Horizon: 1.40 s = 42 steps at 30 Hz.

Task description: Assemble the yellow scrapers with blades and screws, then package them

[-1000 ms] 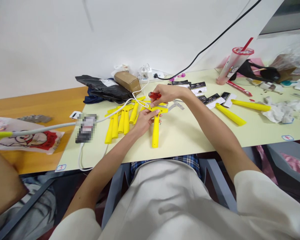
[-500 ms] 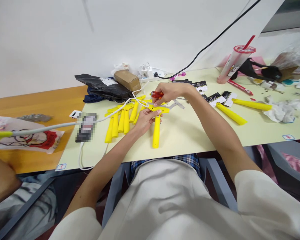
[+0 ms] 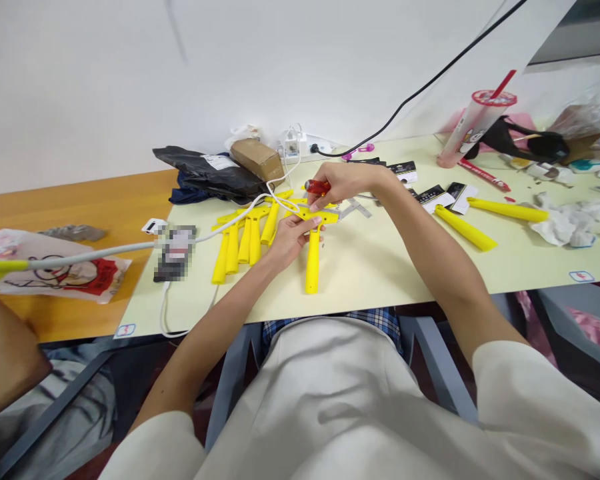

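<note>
A yellow T-shaped scraper handle (image 3: 312,263) lies with its crosspiece away from me and its grip toward me. My left hand (image 3: 291,239) is closed on it, the thumb across the joint under the crosspiece. Above that crosspiece my right hand (image 3: 341,180) grips a screwdriver by its red handle (image 3: 317,187), wrist bent over. The screwdriver's tip is hidden by the fingers. Just right of the crosspiece are flat grey metal pieces (image 3: 356,209). Several more yellow T-shaped handles (image 3: 244,241) lie in a row left of my left hand.
A white cable (image 3: 245,212) crosses over the yellow handles. Behind stand a black plastic bag (image 3: 205,175), a cardboard box (image 3: 257,159) and a power strip (image 3: 325,148). To the right are two yellow handles (image 3: 465,227), a tumbler (image 3: 475,127) and crumpled tissue (image 3: 563,223). Another person's arm (image 3: 10,360) shows at left.
The view has shifted slightly, so the table's things sit a little further right. My right hand's fingers have changed position slightly around the screwdriver; my left hand keeps its hold.
</note>
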Each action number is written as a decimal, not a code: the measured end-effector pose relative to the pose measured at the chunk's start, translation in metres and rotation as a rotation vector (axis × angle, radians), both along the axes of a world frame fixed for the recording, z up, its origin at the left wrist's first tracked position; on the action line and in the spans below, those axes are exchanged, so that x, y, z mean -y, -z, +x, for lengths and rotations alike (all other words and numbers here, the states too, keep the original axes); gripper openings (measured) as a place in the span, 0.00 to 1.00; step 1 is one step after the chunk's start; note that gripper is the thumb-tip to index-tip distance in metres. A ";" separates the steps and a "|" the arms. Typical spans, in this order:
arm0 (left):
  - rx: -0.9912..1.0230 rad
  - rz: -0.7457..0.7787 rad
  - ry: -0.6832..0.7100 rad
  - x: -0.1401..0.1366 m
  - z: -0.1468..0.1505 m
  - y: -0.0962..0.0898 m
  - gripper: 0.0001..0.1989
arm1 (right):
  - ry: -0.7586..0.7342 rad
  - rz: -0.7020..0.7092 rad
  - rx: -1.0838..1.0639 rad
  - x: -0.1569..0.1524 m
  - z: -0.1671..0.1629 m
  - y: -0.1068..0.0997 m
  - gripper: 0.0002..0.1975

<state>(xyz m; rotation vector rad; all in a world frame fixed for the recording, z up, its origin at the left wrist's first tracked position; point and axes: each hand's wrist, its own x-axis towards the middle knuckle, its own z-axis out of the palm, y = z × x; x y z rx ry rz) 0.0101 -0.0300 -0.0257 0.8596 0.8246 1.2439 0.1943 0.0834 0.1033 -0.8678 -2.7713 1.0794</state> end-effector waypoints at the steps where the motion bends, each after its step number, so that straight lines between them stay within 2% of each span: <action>1: 0.000 -0.002 -0.003 0.001 0.000 -0.001 0.20 | 0.001 0.012 -0.001 0.000 -0.001 0.000 0.14; 10: -0.004 -0.032 -0.013 -0.001 -0.003 -0.002 0.21 | 0.007 0.050 -0.047 -0.007 -0.003 0.012 0.12; 19: -0.006 -0.011 0.003 -0.002 -0.007 0.000 0.19 | -0.027 0.051 -0.051 0.003 -0.006 0.005 0.19; 29: -0.009 -0.017 -0.002 -0.004 -0.007 0.003 0.17 | -0.044 0.051 -0.037 0.003 -0.007 0.007 0.20; 31: 0.003 -0.010 -0.004 -0.005 -0.007 0.003 0.18 | -0.006 0.092 -0.022 0.002 -0.006 0.005 0.21; 33: 0.020 0.002 -0.023 -0.005 -0.007 0.001 0.18 | 0.064 0.196 -0.007 0.000 -0.003 0.002 0.21; 35: 0.041 0.010 -0.063 -0.006 -0.007 0.000 0.17 | 0.155 0.317 0.046 -0.002 0.001 -0.002 0.20; 37: 0.075 0.014 -0.110 -0.008 -0.008 -0.001 0.16 | 0.241 0.380 0.167 -0.005 0.007 -0.005 0.17; 40: 0.143 0.004 -0.182 -0.012 -0.011 -0.001 0.14 | 0.282 0.340 0.411 -0.011 0.011 0.001 0.12; 42: 0.171 -0.007 -0.223 -0.015 -0.013 0.000 0.12 | 0.218 0.248 0.535 -0.015 0.008 0.011 0.12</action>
